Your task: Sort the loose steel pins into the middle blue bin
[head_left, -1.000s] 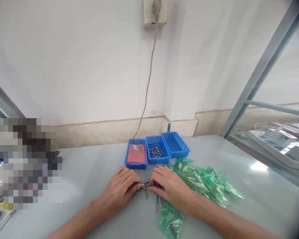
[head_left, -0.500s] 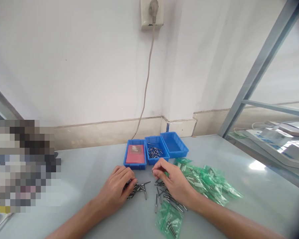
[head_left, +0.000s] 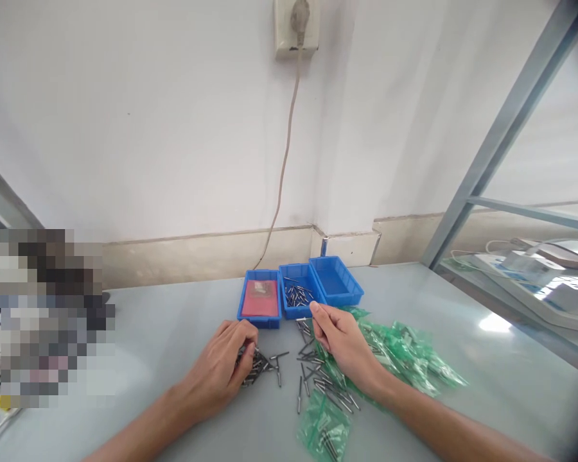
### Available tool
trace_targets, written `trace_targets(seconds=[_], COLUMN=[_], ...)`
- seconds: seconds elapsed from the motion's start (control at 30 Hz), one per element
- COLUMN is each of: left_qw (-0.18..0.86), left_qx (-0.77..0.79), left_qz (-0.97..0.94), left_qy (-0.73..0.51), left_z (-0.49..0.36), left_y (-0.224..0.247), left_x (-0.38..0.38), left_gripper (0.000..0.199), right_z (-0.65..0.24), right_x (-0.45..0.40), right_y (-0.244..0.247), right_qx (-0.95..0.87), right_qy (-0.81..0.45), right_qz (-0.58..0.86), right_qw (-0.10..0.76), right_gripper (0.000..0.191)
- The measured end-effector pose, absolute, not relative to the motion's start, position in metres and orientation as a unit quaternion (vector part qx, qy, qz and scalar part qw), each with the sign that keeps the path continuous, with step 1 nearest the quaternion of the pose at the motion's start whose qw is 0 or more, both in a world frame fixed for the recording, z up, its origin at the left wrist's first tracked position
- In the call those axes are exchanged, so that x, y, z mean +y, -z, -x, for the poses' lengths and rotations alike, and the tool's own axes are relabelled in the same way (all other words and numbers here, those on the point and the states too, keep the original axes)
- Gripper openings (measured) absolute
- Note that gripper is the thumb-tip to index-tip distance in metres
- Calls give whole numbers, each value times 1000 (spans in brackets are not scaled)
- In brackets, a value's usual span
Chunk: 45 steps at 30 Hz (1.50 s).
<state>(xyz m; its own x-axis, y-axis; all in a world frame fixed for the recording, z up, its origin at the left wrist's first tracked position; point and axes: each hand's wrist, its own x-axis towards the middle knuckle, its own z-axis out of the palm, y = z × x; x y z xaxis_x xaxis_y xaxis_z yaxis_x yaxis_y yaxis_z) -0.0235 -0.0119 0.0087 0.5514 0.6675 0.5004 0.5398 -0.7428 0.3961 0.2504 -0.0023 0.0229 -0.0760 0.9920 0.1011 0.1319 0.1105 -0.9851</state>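
Observation:
Thin metal pins, dark with bright collars, lie in two heaps on the grey table. My left hand [head_left: 221, 360] is curled round the left heap of pins [head_left: 260, 369], its thumb and fingers closed about some of them. My right hand [head_left: 344, 340] hovers over the far side of the right heap of pins [head_left: 330, 388], thumb and fingers pinched together. What it holds, if anything, is hidden. A small green zip bag [head_left: 324, 423] with several pins inside lies in front. Beyond my right wrist is a pile of green plastic bags [head_left: 409, 353], also with pins inside.
Three blue bins stand at the back: a left bin [head_left: 259, 322] with a pink sheet, a middle bin [head_left: 296, 312] with loose pins, and a bare right bin [head_left: 337, 285]. A power cord [head_left: 284, 154] hangs behind. Metal shelving [head_left: 491, 122] flanks the right.
My right hand has moved slightly right and up, uncovering pins near the middle bin. The small dark tip at its fingertips no longer shows. My left hand stays at its heap.

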Motion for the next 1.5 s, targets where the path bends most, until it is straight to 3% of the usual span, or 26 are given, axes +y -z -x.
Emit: trace_targets(seconds=[0.33,0.83,1.1,1.5], left_qw=[38,60,95,58], left_qx=[322,361,336,340], left_qz=[-886,-869,-877,-893], left_qy=[-332,-334,-330,-290], left_z=[21,28,26,22], left_y=[-6,1,7,-2], left_x=[-7,-3,-3,-5], left_gripper=[23,12,10,20], right_z=[-251,-251,-253,-253], right_x=[-2,-7,-6,-7], right_y=[-24,-19,-22,-22], right_qx=[-572,-636,-651,-649], right_qy=[-508,-411,-378,-385], right_qz=[416,462,468,472], right_qw=[492,463,463,456], right_gripper=[37,22,27,27])
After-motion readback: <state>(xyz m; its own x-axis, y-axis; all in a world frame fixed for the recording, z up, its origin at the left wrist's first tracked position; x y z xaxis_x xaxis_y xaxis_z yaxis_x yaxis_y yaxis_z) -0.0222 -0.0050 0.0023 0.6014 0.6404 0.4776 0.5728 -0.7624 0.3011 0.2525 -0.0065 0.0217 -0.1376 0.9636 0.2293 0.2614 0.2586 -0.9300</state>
